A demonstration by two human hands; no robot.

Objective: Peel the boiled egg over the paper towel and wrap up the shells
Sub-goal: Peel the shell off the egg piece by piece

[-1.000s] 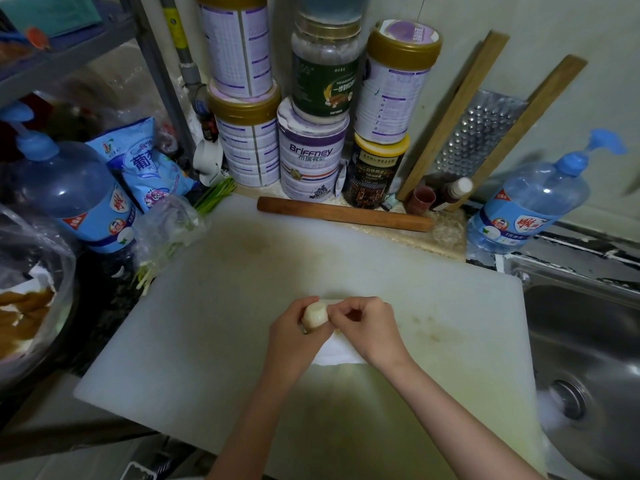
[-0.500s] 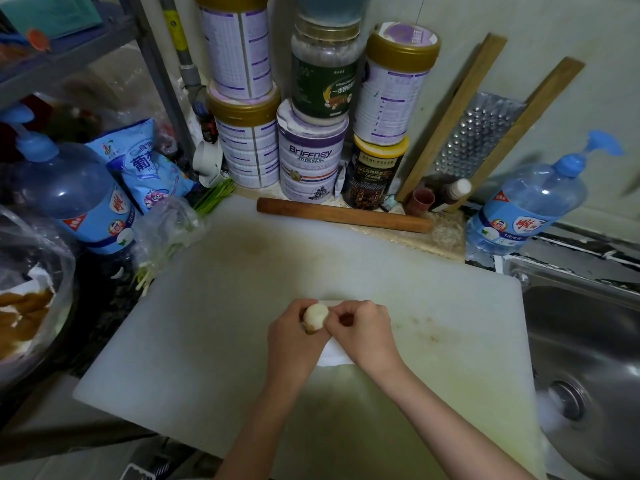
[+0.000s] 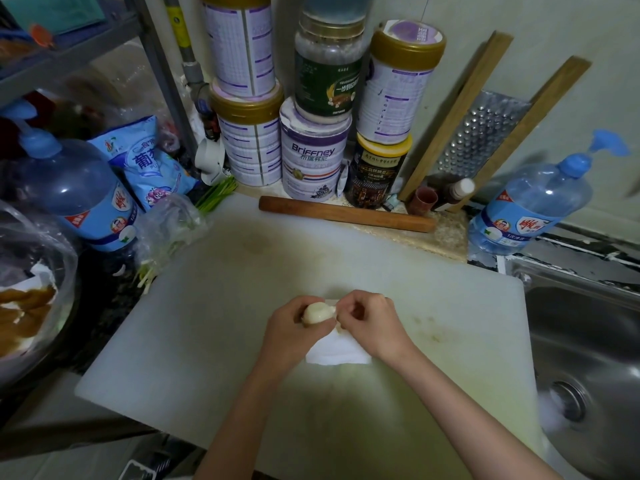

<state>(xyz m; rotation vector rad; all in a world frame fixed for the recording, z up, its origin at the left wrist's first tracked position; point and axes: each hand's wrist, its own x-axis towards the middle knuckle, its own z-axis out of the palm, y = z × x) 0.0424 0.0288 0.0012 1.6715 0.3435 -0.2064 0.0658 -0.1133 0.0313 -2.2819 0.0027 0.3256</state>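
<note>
A pale boiled egg [image 3: 317, 312] is held in my left hand [image 3: 294, 332], fingers curled round it, just above a white paper towel [image 3: 337, 351] lying on the white cutting board [image 3: 207, 323]. My right hand [image 3: 370, 322] is close against the egg's right end, fingertips pinching at its surface. Both hands hide most of the towel's far part, so any shell bits there cannot be made out.
Stacked tins and jars [image 3: 313, 157] stand behind the board, with a wooden rolling pin [image 3: 346, 214] in front of them. Blue pump bottles are at the left [image 3: 72, 195] and right [image 3: 533, 206]. A steel sink [image 3: 585, 358] is right; a bagged bowl [image 3: 31, 289] left.
The hands stay over the towel, working the egg. More of the towel shows below the hands now, and the egg has turned slightly in my left hand.
</note>
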